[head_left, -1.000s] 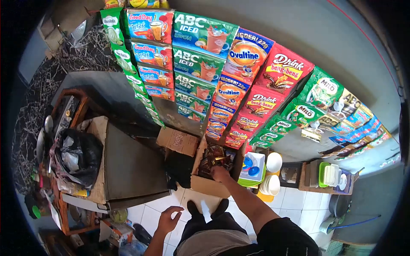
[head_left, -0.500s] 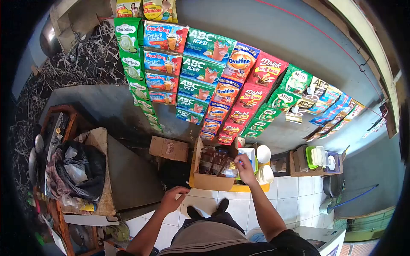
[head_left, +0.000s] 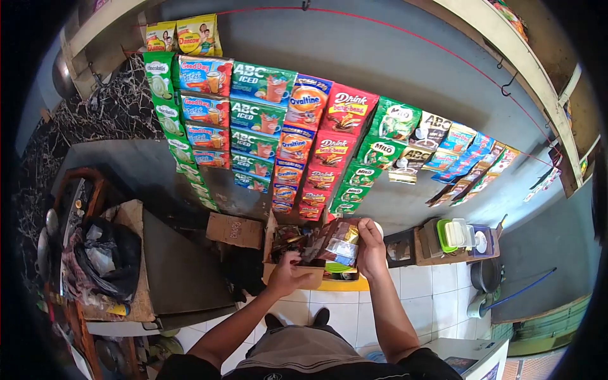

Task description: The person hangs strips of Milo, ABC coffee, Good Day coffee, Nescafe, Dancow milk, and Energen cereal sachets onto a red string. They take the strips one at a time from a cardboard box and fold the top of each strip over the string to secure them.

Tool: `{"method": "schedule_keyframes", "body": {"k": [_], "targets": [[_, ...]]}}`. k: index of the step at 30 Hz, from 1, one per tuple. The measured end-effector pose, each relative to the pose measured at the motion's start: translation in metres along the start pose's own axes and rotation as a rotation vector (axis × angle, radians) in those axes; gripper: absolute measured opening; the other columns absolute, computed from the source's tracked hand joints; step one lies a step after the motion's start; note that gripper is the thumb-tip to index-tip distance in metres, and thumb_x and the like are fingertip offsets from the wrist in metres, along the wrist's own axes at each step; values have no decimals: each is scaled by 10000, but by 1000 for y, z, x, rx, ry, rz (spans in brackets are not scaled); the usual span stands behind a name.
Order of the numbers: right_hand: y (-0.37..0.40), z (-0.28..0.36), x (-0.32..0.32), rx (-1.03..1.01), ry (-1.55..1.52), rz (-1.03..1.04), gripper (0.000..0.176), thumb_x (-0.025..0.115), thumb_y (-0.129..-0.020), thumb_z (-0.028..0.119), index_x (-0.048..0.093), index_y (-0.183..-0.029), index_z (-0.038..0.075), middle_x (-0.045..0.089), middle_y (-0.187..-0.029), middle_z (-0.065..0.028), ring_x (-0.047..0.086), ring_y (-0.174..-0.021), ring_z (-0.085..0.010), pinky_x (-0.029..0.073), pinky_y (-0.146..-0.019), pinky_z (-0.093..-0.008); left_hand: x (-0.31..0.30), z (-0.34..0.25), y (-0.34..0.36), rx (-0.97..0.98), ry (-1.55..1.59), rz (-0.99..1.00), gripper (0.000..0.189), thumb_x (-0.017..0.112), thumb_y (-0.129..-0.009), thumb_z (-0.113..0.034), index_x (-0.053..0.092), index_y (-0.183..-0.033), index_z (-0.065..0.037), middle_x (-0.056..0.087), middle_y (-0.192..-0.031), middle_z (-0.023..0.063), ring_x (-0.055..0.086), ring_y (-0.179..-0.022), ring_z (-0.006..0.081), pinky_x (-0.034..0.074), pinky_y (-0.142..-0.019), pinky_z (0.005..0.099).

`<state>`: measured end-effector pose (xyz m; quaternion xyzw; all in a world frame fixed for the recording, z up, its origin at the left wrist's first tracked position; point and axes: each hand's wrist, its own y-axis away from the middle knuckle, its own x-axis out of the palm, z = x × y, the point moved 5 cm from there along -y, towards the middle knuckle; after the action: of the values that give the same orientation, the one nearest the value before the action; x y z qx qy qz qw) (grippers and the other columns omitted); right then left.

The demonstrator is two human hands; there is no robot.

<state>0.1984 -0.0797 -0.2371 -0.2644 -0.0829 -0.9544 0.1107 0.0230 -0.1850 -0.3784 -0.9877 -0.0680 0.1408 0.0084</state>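
Observation:
My right hand (head_left: 373, 247) grips the right end of a strip of brown sachets (head_left: 337, 240), lifted above the cardboard box (head_left: 301, 277). The strip's other end trails left over the box, where more dark sachets (head_left: 286, 237) lie inside. At the box's front edge is my left hand (head_left: 290, 273), fingers apart and thumb stretched out to the right, close by the trailing end of the strip. Part of a green container (head_left: 339, 267) shows beneath the raised strip.
Strips of drink sachets (head_left: 253, 117) hang along the wall from a red line. A black plastic bag (head_left: 111, 253) sits on the left, and a small cardboard box (head_left: 234, 229) beside the wall. Plastic containers (head_left: 453, 234) stand at right. The floor is white tile (head_left: 411, 285).
My right hand has pulled the brown sachet strip up out of the box. My left hand has come forward from beside the box to its front edge. The camera view has shifted.

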Motion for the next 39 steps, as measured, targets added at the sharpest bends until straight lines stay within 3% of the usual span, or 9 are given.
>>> {"method": "schedule_keyframes", "body": {"k": [6, 7, 12, 15, 18, 22, 28, 33, 39], "targets": [[22, 50, 14, 80, -34, 177, 72, 472, -982, 144, 498, -965, 79, 538, -1011, -10, 495, -933, -86, 404, -854, -250, 52, 31, 7, -537, 145, -158, 929, 784, -719, -160, 196, -1433, -70, 604, -1079, 151, 644, -892, 234, 491, -791, 346], [25, 58, 13, 90, -57, 235, 66, 463, -984, 138, 489, -979, 78, 532, -1061, -24, 498, -960, -93, 410, -862, -262, 64, 70, 6, -194, 199, -386, 820, 697, -726, -27, 280, -1431, -76, 632, -1031, 137, 645, -947, 218, 484, -788, 315], [17, 80, -19, 141, -83, 280, 145, 482, -968, 185, 509, -992, 45, 572, -1109, -99, 549, -1050, -187, 437, -930, -336, 35, 110, 1, -220, -10, -651, 334, 539, -734, 66, 616, -1052, -2, 590, -1012, 98, 588, -930, 188, 467, -780, 288], [3, 90, -51, 222, -127, 247, 138, 460, -977, 182, 502, -995, 52, 570, -1061, -85, 567, -992, -175, 468, -892, -334, -18, 16, 1, 159, -54, -793, 199, 551, -770, 25, 617, -958, 33, 545, -1079, 111, 553, -963, 220, 458, -824, 320], [-11, 81, -87, 299, -138, 158, 128, 450, -978, 162, 508, -1007, 52, 570, -998, -71, 589, -931, -177, 501, -855, -348, -62, -66, 4, 342, 209, -723, 163, 599, -842, -100, 642, -845, 57, 506, -1270, 187, 501, -1167, 299, 413, -947, 388], [-12, 43, -112, 450, -56, 157, 189, 464, -971, 197, 502, -1069, 40, 591, -1058, -113, 609, -963, -211, 517, -837, -337, -83, -174, 4, 483, -380, -645, 250, 571, -884, -156, 667, -756, 37, 448, -1381, 216, 483, -1240, 287, 366, -1014, 358], [11, 23, -83, 407, 49, 332, 128, 486, -983, 202, 516, -961, 80, 542, -885, 6, 546, -827, -89, 479, -728, -252, 18, -88, -13, 79, -169, 194, 400, 757, -756, -161, 616, -1109, -37, 556, -1265, 120, 488, -1228, 258, 397, -996, 365], [30, 37, -75, 399, 39, 341, 137, 478, -989, 205, 519, -965, 76, 525, -882, 12, 530, -840, -79, 459, -752, -247, 86, -63, 24, 11, -179, 258, 926, 843, -661, -261, 334, -1403, -42, 369, -1410, 153, 365, -1323, 282, 335, -1069, 379], [64, 60, -60, 371, -1, 292, 111, 481, -977, 174, 512, -969, 68, 580, -1016, -50, 568, -926, -135, 479, -823, -280, 104, -34, 47, -33, -34, 23, 888, 792, -680, -150, 301, -1415, -63, 432, -1361, 154, 420, -1284, 288, 363, -1047, 387]]}}
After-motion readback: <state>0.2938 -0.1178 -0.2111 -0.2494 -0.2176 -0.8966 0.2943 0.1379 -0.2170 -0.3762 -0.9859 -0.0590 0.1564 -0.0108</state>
